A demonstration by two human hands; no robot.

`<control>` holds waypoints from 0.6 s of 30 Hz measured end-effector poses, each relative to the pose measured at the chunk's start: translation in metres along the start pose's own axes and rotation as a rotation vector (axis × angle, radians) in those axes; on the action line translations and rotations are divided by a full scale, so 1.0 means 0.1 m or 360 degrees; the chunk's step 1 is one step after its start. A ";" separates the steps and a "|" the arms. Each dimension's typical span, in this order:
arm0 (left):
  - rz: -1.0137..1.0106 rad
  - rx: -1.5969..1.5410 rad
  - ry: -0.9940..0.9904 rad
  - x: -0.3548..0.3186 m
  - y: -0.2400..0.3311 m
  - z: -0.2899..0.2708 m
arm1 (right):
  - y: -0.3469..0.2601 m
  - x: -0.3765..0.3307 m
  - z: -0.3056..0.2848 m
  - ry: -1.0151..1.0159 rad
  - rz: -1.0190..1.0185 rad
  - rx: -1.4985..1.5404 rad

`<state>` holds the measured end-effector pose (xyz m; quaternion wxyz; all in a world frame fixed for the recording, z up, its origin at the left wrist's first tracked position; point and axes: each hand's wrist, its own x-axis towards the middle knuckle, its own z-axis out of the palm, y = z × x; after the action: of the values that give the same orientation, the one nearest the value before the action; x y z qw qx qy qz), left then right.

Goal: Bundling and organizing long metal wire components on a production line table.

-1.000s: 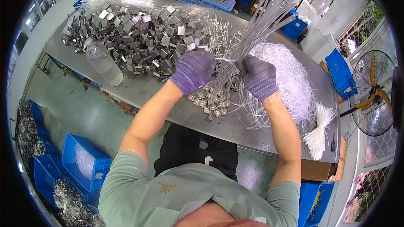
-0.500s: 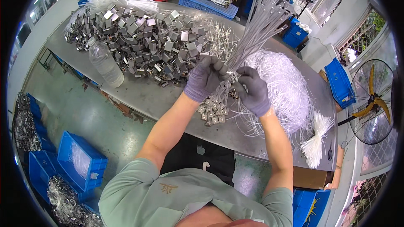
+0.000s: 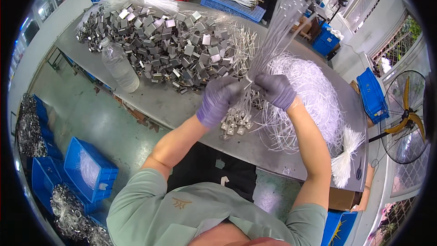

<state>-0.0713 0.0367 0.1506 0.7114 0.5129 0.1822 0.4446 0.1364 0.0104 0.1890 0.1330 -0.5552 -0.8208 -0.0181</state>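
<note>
My gloved left hand (image 3: 222, 96) and gloved right hand (image 3: 276, 91) are closed on either side of a thin white tie (image 3: 248, 79) that goes round a bundle of long grey strands (image 3: 273, 41). Each hand appears to grip one end of the tie, though the fingers hide the ends. Above the tie the strands fan out and lean toward the far right. Below it, small square metal pieces (image 3: 236, 125) at the bundle's lower end rest on the metal table (image 3: 182, 114).
Grey metal pieces (image 3: 168, 45) are heaped at left beside a clear plastic bottle (image 3: 119, 66). Loose white strands (image 3: 314, 95) pile up at right, near a tied white bundle (image 3: 348, 157). A fan (image 3: 405, 116) stands right; blue crates (image 3: 88, 168) sit on the floor.
Both hands have tightened into fists at the tie, and my right forearm has swung outward to the right. The bundle's top has narrowed slightly. The view has shifted a little.
</note>
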 end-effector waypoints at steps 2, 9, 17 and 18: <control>0.0045 -0.0045 0.0032 -0.10 0.00 0.06 | 0.07 0.02 0.01 0.0050 -0.0038 0.0058; 0.0137 0.0161 -0.0012 -0.16 0.17 0.07 | 0.00 0.02 0.07 0.0175 -0.0190 -0.0091; 0.0965 0.1115 -0.0193 0.18 -0.01 0.02 | -0.40 -0.34 0.03 0.0485 0.0165 0.0950; 0.1066 0.1311 -0.0288 0.23 -0.02 0.02 | -0.47 -0.34 -0.02 0.0551 0.0112 0.0574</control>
<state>-0.0561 0.0544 0.1540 0.2835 0.8158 0.1057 0.4929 0.1054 -0.0387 0.1879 0.3692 -0.5393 -0.7559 0.0385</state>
